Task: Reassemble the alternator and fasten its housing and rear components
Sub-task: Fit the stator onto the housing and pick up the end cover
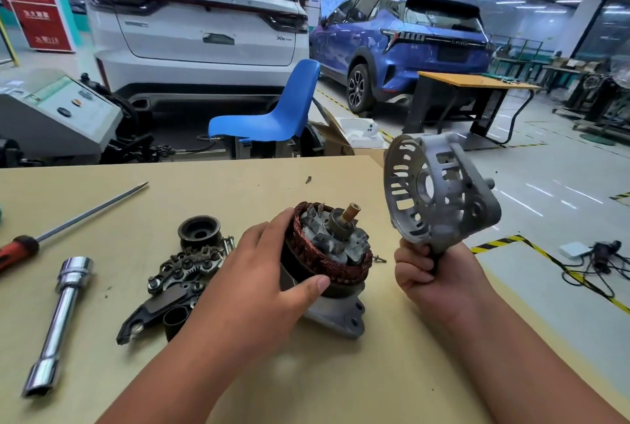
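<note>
Left hand (272, 273) curled round the copper-wound stator-and-rotor assembly (332, 246) sitting on the tan wooden bench (238, 185) — right hand (433, 273) fisted on the grey slotted aluminium rear housing (439, 191) (held up just right of it, not touching).

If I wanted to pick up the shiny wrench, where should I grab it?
Probably the wrench by its slim middle, from above: it lies flat on the table with room on both sides, and the middle is thinner than both fat ends, so fingers can wrap it.
</note>
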The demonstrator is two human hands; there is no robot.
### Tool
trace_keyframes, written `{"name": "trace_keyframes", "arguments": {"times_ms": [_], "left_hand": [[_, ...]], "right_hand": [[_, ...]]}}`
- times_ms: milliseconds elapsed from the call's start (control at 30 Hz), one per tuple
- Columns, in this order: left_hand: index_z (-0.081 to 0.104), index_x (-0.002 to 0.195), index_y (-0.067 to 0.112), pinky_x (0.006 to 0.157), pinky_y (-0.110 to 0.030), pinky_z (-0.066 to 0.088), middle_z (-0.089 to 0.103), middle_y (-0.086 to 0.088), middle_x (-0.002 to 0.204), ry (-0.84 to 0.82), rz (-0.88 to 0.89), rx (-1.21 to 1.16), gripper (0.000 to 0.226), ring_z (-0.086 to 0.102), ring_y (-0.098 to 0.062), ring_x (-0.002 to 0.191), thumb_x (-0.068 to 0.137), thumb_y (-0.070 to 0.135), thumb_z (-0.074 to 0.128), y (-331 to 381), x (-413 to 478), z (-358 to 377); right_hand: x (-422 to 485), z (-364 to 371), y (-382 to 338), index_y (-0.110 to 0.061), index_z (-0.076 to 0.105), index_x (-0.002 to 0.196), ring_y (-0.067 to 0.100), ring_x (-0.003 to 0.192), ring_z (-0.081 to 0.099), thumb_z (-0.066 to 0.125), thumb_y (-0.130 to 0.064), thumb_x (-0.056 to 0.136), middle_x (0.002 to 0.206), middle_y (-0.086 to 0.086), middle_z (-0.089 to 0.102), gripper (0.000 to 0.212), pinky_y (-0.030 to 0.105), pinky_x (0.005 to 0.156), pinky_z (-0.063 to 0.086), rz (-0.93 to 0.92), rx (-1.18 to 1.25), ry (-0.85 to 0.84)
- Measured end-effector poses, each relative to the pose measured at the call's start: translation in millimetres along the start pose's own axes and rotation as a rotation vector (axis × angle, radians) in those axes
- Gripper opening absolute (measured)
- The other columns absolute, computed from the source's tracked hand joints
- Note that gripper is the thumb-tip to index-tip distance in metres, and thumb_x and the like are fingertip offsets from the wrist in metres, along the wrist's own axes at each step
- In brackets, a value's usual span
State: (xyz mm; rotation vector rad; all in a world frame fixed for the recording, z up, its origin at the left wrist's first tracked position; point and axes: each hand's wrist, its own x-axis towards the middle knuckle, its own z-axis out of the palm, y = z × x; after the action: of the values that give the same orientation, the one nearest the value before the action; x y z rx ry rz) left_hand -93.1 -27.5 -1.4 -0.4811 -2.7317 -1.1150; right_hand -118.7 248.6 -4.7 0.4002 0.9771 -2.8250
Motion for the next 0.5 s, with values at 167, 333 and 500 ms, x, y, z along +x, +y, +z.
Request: {"name": "trace_keyframes", "arguments": {"times_ms": [167,333,500], "left_hand": [[-0.007,0.163,0.054,0.123,-0.035,0.028,0.017,0.023,0.171,-0.047,-0.087,-0.064,0.105,0.023,-0.004,0.155,0.091,0.069,0.068,3,-1,-2],[-0.001,0.153,0.073,0.125,-0.037,0.029,0.014,0.027,0.173,-0.112,-0.168,-0.266,0.102,0.027,-0.006,0.155,0.072,0.044,0.053,8,-3,-11],[0.009,0.147,0.079,0.124,-0.054,0.039,0.017,0.033,0.17,-0.122,-0.224,-0.35,0.099,0.048,-0.023,0.146,0.069,0.031,0.048,13,-4,-15]], "right_hand": [[1,8,11,-0.018,0.055,0.074,0.01,0.041,0.027,0.042,-0.009,0.099,0.062,0.0,0.033,0.03,0.02,0.032,0.021,-0.104,-0.268,0.127],[-1,18,26,-0.016,0.067,0.099,0.013,0.042,0.035,0.045,-0.018,0.108,0.066,0.003,0.052,0.024,0.02,0.036,0.025,-0.161,-0.454,0.16],[-4,19,25,-0.011,0.066,0.114,0.014,0.043,0.038,0.04,-0.019,0.11,0.069,0.005,0.058,0.027,0.022,0.038,0.027,-0.229,-0.477,0.165]]}}
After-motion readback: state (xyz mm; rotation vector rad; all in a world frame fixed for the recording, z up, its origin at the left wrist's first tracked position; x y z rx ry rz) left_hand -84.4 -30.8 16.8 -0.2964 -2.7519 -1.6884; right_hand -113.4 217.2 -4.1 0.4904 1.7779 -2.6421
